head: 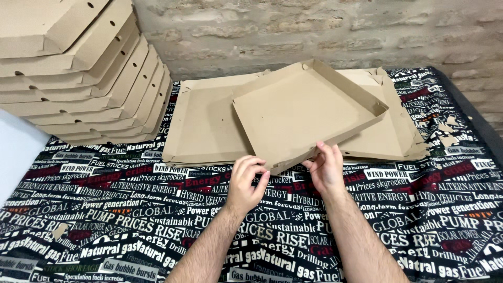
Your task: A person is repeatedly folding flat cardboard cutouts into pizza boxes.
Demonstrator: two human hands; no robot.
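Printed cloth (131, 220): one half-folded box (304, 112), two hands.

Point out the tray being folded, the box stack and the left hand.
Tray (298, 112): head view, on its flat base.
Box stack (105, 89): head view, on its side edges.
Left hand (246, 186): head view, on its back.

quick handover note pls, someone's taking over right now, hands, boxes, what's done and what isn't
Left hand: pinching the near corner of the half-folded cardboard tray.
Right hand: gripping the tray's near edge.
The tray rests tilted on the flat cardboard blanks lying on the printed cloth.
Done: the stack of folded boxes at far left; the tray's far and right walls stand up.
Left: the near wall by the hands is not up yet; the blanks beneath are unfolded.
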